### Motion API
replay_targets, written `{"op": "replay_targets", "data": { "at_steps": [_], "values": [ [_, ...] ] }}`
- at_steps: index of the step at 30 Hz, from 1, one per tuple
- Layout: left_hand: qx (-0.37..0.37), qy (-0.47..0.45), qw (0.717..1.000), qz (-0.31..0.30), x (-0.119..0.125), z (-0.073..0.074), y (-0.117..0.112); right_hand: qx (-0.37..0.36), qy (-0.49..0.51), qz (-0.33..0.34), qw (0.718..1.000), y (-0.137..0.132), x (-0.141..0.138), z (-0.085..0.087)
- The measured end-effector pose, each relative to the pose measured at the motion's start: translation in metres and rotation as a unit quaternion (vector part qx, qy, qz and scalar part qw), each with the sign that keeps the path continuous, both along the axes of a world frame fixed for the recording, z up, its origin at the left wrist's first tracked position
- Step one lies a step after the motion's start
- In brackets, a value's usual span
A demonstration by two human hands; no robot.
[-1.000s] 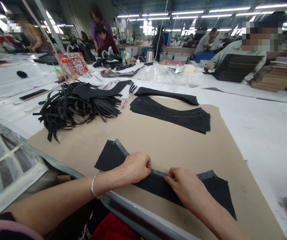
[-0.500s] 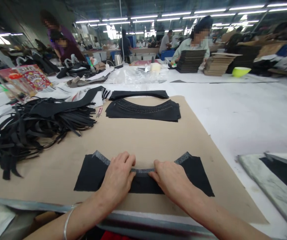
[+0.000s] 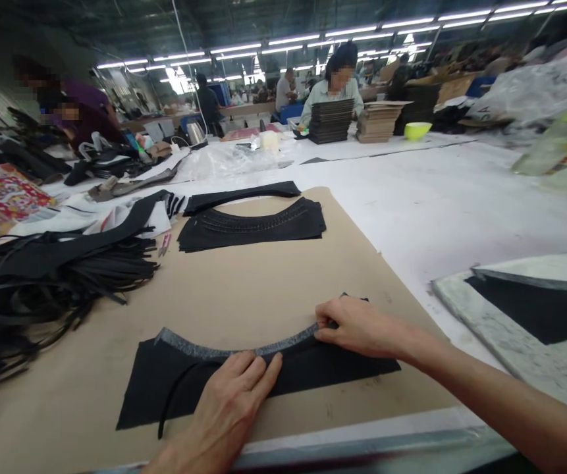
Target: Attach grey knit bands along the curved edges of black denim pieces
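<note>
A black fabric piece (image 3: 303, 368) with a grey, speckled band along its curved upper edge lies on brown paper (image 3: 243, 283). My left hand (image 3: 236, 395) rests flat on its middle, fingers stretched, tips at the curved edge. A thin black strip (image 3: 169, 395) bends over the piece's left part and runs toward these fingers. At the right part of the curve, my right hand (image 3: 347, 324) is closed in a pinch on the edge. Whether the strip is also in that pinch I cannot make out.
Farther back lie stacked black fabric pieces (image 3: 253, 227). A heap of black strips (image 3: 76, 276) and small red-handled snips (image 3: 164, 245) are at left. On the right, a pale slab (image 3: 490, 336) bears another black piece. A person (image 3: 335, 85) sits behind dark stacks.
My hands have moved apart: the right hand to the right along the edge, the left onto the piece's middle, now flat. A thin black strip shows. The view has turned right.
</note>
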State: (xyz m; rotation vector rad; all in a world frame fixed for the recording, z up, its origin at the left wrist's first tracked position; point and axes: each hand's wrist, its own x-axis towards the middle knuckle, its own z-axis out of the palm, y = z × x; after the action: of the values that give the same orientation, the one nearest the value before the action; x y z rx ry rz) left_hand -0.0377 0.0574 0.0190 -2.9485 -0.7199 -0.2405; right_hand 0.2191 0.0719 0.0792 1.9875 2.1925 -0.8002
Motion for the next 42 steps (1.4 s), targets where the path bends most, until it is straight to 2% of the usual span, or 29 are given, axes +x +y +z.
{"op": "replay_targets", "data": {
  "at_steps": [13,18,22,25,31,35,38,42],
  "values": [
    [0.000,0.051,0.998,0.029,0.006,0.001,-0.005,0.019,-0.031,-0.021,0.999,0.002,-0.004,-0.010],
    [0.001,0.005,1.000,0.026,0.013,0.000,-0.004,0.027,-0.047,-0.060,0.997,0.003,0.000,-0.018],
    [-0.044,0.038,0.998,0.027,0.029,0.006,-0.004,0.057,-0.054,-0.108,0.991,0.000,0.004,-0.022],
    [-0.048,0.057,0.996,0.040,0.035,0.001,-0.006,0.070,-0.029,-0.142,0.987,-0.002,0.014,-0.024],
    [0.000,0.015,0.999,0.051,0.032,-0.022,-0.008,0.040,0.068,-0.181,0.980,-0.002,0.049,-0.032],
    [0.007,0.023,0.997,0.074,0.033,-0.017,-0.013,0.047,0.090,-0.185,0.977,-0.001,0.053,-0.033],
    [0.023,0.026,0.997,0.067,0.034,-0.012,-0.014,0.057,0.089,-0.189,0.976,-0.002,0.048,-0.031],
    [0.049,0.022,0.997,0.055,0.032,-0.015,-0.011,0.064,0.082,-0.191,0.976,-0.004,0.045,-0.030]
  ]
}}
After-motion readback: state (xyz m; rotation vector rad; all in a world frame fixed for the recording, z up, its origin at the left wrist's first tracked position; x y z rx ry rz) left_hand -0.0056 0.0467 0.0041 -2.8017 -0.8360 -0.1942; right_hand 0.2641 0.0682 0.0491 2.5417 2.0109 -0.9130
